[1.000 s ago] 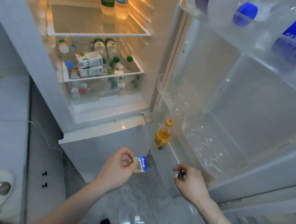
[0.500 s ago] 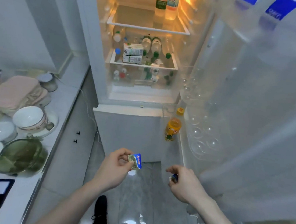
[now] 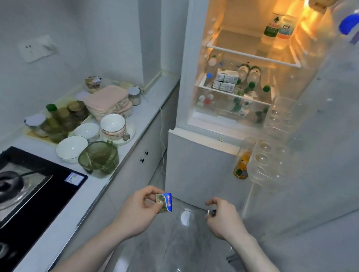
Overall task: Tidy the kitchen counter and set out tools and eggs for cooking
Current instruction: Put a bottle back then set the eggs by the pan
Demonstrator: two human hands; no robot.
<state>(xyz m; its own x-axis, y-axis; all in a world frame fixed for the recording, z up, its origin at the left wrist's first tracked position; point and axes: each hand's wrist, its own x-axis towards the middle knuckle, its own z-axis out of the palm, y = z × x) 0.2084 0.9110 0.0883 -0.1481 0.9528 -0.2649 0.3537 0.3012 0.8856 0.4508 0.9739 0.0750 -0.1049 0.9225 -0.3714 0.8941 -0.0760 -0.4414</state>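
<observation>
Right hand [image 3: 223, 220] hides small item [image 3: 211, 212] — door bottles [image 3: 350, 23] blurred

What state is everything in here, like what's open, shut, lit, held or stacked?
Fridge door: open, upper compartment lit.
Lower fridge door: closed.
Egg tray in the door: empty.
Left hand: pinches a small blue-edged packet.
Right hand: holds a small item, mostly hidden.
Gas stove: no flame visible.
White bowls: stacked, upright.

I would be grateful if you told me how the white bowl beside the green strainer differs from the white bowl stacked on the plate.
The white bowl beside the green strainer rests directly on the counter and is plain. The stacked white bowl sits atop another bowl on a plate, farther from the stove. Both are white, upright and round.
</observation>
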